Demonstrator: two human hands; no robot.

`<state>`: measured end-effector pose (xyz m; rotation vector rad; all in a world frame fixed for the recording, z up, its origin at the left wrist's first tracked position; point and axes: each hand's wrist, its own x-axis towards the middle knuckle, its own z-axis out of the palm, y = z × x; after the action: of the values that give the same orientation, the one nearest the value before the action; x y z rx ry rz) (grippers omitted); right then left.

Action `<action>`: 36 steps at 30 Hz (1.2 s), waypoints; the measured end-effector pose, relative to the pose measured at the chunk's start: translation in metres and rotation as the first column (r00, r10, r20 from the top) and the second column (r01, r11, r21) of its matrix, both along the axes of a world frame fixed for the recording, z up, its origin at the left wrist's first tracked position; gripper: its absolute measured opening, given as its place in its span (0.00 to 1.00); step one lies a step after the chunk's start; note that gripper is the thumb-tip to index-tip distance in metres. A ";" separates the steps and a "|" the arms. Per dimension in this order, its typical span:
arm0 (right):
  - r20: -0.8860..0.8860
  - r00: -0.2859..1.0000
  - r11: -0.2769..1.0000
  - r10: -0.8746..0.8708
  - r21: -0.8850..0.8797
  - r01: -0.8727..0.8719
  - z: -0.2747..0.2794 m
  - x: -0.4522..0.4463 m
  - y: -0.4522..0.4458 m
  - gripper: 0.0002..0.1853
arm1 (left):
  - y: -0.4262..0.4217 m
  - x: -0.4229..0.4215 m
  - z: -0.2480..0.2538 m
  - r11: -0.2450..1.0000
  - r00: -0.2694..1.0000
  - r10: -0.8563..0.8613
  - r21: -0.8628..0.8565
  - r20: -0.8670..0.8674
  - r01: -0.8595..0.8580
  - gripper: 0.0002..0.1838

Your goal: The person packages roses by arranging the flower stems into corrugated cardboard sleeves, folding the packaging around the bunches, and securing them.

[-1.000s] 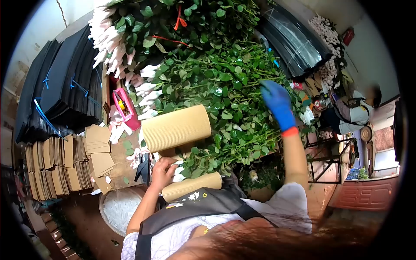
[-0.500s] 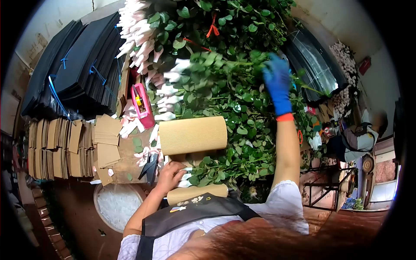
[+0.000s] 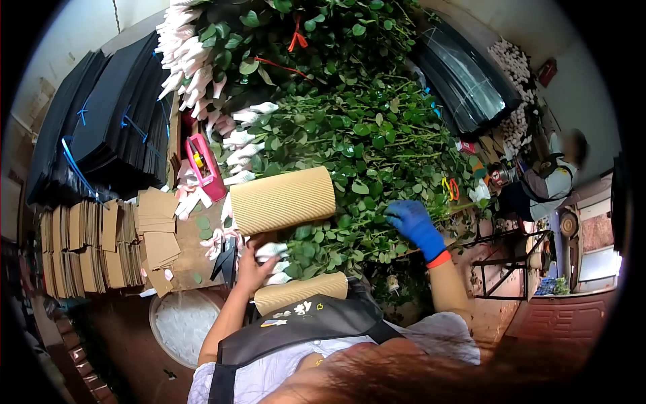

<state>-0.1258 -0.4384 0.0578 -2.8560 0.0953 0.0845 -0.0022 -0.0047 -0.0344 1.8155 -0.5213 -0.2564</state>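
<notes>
My left hand, bare, is at the head end of the near bunch, its fingers bent around a rose head in a white sleeve. Another sleeved rose head lies just below it. My right hand, in a blue glove with a red cuff, is closed over the leafy rose stems toward their cut ends. Its fingertips are partly lost among the leaves. Between this bunch and a larger layer of roses lies a roll of corrugated cardboard. Another corrugated piece is against my apron.
A pink tape dispenser and dark scissors are on the left. Beyond them stand cardboard pieces and black sheet stacks. A white tub sits below the table. Another person is at the far right.
My gloved right hand has come down from the far rose layer to the near bunch. My left hand has shifted slightly left at the rose heads. The whole view has turned a little.
</notes>
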 end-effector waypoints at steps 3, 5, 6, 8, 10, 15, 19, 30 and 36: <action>-0.038 0.986 0.971 0.164 -0.170 -0.169 -0.013 0.005 0.005 0.14 | 0.003 0.004 -0.001 0.994 0.997 -0.069 0.077 -0.031 0.071 0.29; -0.337 0.939 0.893 0.064 -0.401 -0.204 0.028 0.040 0.010 0.13 | -0.003 0.004 0.023 0.992 0.997 -0.067 0.102 -0.024 0.069 0.22; -0.421 0.905 0.904 -0.054 -0.406 -0.135 0.037 0.078 0.002 0.13 | -0.004 0.004 0.023 0.988 0.998 -0.068 0.137 0.005 0.067 0.23; 0.357 0.931 0.968 0.081 -0.252 0.012 0.030 0.136 -0.022 0.12 | -0.003 0.002 0.020 0.978 0.995 -0.068 0.202 0.071 0.052 0.24; 0.607 0.791 0.971 0.069 -0.222 0.085 0.030 0.214 -0.044 0.12 | -0.001 0.001 0.015 0.976 0.997 -0.057 0.212 0.052 0.044 0.30; 0.452 0.887 0.817 0.096 -0.544 0.189 -0.021 0.311 -0.078 0.14 | 0.002 0.002 0.009 0.980 0.998 -0.048 0.192 -0.045 0.056 0.26; 0.601 0.788 0.890 0.134 -0.423 0.170 0.069 0.287 -0.032 0.16 | 0.003 0.004 0.006 0.980 0.998 -0.058 0.188 -0.022 0.061 0.25; 0.868 0.447 0.974 0.217 -0.223 -0.040 0.114 0.176 -0.039 0.24 | 0.006 0.003 -0.016 0.990 0.997 -0.070 0.120 0.014 0.067 0.28; 0.536 0.703 0.882 0.467 -0.226 -0.413 0.144 0.088 0.085 0.31 | 0.009 0.003 -0.023 0.971 0.998 -0.068 0.229 -0.002 0.067 0.28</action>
<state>-0.0383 -0.3534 0.2017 -2.7809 -0.7348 -0.7138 0.0008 0.0041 -0.0573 2.0247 -0.5771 -0.3709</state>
